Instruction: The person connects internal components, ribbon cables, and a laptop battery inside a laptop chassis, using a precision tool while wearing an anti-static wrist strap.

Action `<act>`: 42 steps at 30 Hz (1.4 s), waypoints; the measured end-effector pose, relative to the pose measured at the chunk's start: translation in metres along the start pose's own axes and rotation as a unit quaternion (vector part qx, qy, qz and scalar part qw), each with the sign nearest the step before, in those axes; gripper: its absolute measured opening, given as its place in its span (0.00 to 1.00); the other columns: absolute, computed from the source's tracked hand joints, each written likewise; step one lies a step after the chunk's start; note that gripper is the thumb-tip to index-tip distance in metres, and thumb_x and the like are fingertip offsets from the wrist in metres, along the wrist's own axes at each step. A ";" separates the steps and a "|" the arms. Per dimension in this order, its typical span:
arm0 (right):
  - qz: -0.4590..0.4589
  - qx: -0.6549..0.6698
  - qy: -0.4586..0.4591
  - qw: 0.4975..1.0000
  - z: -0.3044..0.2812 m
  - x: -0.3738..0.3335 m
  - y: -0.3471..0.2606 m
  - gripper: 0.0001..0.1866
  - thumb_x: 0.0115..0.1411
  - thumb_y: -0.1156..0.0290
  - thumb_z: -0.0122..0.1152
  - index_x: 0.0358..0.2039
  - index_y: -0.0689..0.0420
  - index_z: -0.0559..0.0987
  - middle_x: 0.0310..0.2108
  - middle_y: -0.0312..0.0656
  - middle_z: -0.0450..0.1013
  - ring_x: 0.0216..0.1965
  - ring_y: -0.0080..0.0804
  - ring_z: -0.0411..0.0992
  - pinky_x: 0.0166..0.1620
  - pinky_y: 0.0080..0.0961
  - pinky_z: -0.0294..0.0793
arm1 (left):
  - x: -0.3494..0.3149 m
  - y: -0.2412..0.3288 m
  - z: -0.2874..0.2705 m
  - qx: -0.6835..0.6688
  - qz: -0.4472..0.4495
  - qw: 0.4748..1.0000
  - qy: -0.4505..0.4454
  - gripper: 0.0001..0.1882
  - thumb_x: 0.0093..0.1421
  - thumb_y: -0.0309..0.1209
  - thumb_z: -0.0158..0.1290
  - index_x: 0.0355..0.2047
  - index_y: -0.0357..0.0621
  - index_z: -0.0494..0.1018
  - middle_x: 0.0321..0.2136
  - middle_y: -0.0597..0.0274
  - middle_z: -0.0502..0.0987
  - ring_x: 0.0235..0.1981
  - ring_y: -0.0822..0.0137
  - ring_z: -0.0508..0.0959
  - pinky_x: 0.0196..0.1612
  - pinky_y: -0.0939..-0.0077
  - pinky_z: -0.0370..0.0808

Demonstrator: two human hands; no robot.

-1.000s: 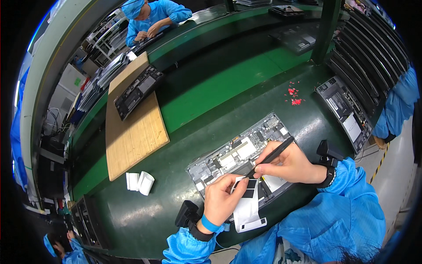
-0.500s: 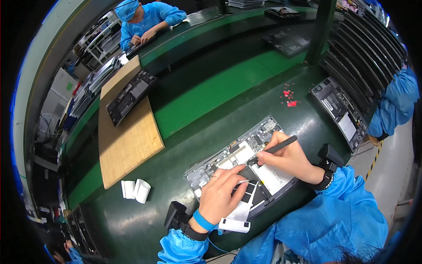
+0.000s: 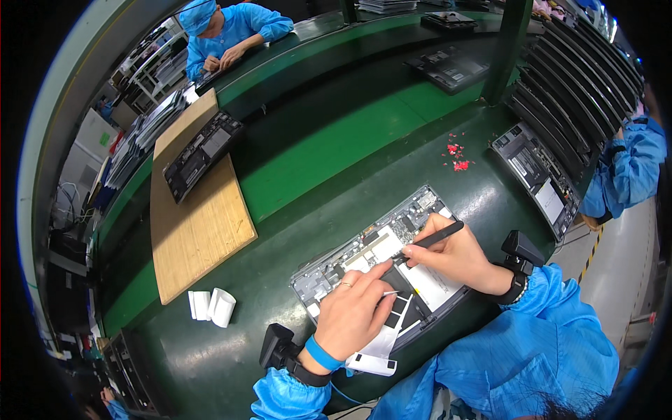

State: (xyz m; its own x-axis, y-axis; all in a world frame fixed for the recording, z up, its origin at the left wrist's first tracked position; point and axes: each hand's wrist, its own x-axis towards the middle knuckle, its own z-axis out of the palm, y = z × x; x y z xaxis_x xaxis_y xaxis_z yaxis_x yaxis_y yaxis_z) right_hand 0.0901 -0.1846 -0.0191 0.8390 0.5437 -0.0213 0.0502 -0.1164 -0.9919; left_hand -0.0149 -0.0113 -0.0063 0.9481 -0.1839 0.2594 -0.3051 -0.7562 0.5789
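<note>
- The left hand (image 3: 350,311), which a second ago pinched the sheet (image 3: 381,343), now reaches forward over the middle of the laptop (image 3: 308,283). Its index finger points in close to the tool's tip; thumb and other fingers lie near together at the sheet's edge, and I cannot tell whether they grip it.
- The right hand (image 3: 462,259) holds the dark, slim tool (image 3: 442,235) in narrow, closed fingers. Its tip now points at the laptop's middle, no longer at the raised sheet. The work seems to have turned from handling the sheet to a small spot inside the laptop.
- The sheet, white with black patches, lies partly over the laptop's near side, its end folded past the near edge.
- In the way: the left hand hides part of the sheet, and both hands crowd the tip, so whether it touches anything is unclear.
- White rolls (image 3: 221,308) lie on the tabletop (image 3: 210,353), left of the laptop.
- Red scraps (image 3: 458,165) lie beyond the laptop's far right corner.
- Another opened laptop (image 3: 521,161) rests well to the laptop's right, before a stack of dark panels (image 3: 560,91).
- A wooden board (image 3: 203,245), left of and beyond the laptop, carries a similar unit (image 3: 189,168).
- Farthest beyond the laptop, a co-worker (image 3: 241,28) in blue bends over something dark.
</note>
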 end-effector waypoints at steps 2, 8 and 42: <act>-0.007 -0.017 0.001 1.000 -0.001 -0.001 0.000 0.10 0.51 0.74 0.62 0.26 0.63 0.69 0.23 0.42 0.73 0.27 0.23 0.75 0.28 0.17 0.73 | 0.003 0.004 -0.001 0.028 0.005 0.999 -0.021 0.06 0.47 0.27 0.55 0.27 0.42 0.70 0.42 0.60 0.74 0.33 0.59 0.72 0.34 0.72 0.72; 0.024 0.149 0.022 0.988 -0.016 -0.010 -0.009 0.10 0.55 0.79 0.56 0.33 0.63 0.64 0.30 0.46 0.71 0.31 0.32 0.76 0.30 0.20 0.77 | 0.007 0.007 0.000 0.044 0.016 0.999 -0.019 0.05 0.51 0.29 0.53 0.27 0.42 0.70 0.39 0.60 0.74 0.33 0.63 0.73 0.31 0.78 0.72; -0.088 0.045 -0.124 0.987 -0.076 0.041 -0.024 0.08 0.58 0.74 0.52 0.34 0.64 0.66 0.30 0.43 0.71 0.34 0.27 0.74 0.35 0.19 0.75 | 0.035 0.018 -0.001 -0.259 -0.197 0.943 -0.075 0.07 0.53 0.27 0.55 0.31 0.36 0.73 0.29 0.63 0.76 0.32 0.76 0.73 0.36 0.81 0.70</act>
State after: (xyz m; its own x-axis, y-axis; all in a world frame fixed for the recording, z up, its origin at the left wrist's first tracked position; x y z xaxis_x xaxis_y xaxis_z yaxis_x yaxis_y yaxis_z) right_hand 0.1645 -0.2224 0.0134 0.6627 0.7368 0.1338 0.1260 0.0663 -0.9898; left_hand 0.0130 -0.0308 0.0143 0.9873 -0.0688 -0.1431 0.1064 -0.3828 0.9177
